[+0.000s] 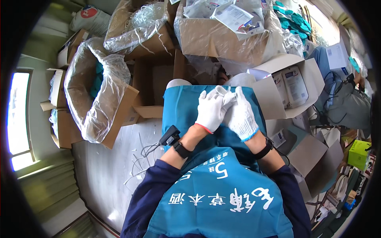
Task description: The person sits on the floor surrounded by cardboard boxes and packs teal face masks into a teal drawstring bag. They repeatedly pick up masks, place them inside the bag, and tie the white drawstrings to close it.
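Left hand [211, 109] and right hand [240, 118] meet over apron [229, 158]; grip: cannot tell, either hand. Packets [295, 89] already inside white box [266, 101] right of apron; loose packets [234, 16] in carton [218, 41] beyond apron. Judged partway.

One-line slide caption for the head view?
White-gloved left hand and right hand close together over a teal apron, with open cardboard boxes beyond.

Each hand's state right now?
Left hand: fingers partly curled; any held thing can't be made out.
Right hand: fingers near the left's; grip can't be told.
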Demonstrator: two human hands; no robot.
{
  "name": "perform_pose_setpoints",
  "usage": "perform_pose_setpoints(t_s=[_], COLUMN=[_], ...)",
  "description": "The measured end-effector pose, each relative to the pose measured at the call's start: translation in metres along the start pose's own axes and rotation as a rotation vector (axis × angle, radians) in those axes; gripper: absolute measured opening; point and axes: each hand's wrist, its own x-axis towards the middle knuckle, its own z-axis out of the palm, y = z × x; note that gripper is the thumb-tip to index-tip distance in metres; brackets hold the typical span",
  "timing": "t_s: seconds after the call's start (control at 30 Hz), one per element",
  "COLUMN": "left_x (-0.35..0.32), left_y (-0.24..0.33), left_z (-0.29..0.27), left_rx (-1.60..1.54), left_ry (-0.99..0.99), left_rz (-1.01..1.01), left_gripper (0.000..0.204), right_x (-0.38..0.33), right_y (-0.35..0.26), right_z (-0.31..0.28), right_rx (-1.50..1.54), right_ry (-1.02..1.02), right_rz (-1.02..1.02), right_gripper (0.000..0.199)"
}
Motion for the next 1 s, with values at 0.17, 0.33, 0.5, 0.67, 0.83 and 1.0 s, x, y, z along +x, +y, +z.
perform_pose_setpoints(t_s=[0.17, 0.33, 0.5, 0.67, 0.83, 1.0], left_x=[-0.004, 0.016, 0.105, 0.25, 0.206, 0.082], left_y=[-0.038, -0.097, -0.173, -0.214, -0.303, -0.214], left_z=[0.016, -0.025, -0.119, -0.245, -0.181, -0.065], left_rx=[-0.607, -1.134, -2.061, -1.228, -0.545, -0.822], left_ry=[0.15, 0.087, -0.164, 0.35, 0.208, -0.03], left_rz=[-0.582, -1.085, -1.183, -0.851, -0.757, -1.06], left_gripper=[0.028, 0.037, 0.026, 0.064, 0.042, 0.016], right_x=[-0.014, -0.062, -0.078, -0.087, -0.1, -0.122], right_y=[0.015, 0.009, 0.0, 0.0, -0.004, -0.059], right_z=[-0.001, 0.015, -0.015, -0.034, -0.03, -0.008], right_rx=[-0.271, -0.554, -0.688, -0.616, -0.698, -1.029], right_ry=[-0.059, -0.111, 0.327, 0.345, 0.295, 0.343], right_rz=[0.041, 0.11, 0.126, 0.07, -0.002, -0.226], right_gripper=[0.054, 0.051, 0.031, 0.03, 0.032, 0.022])
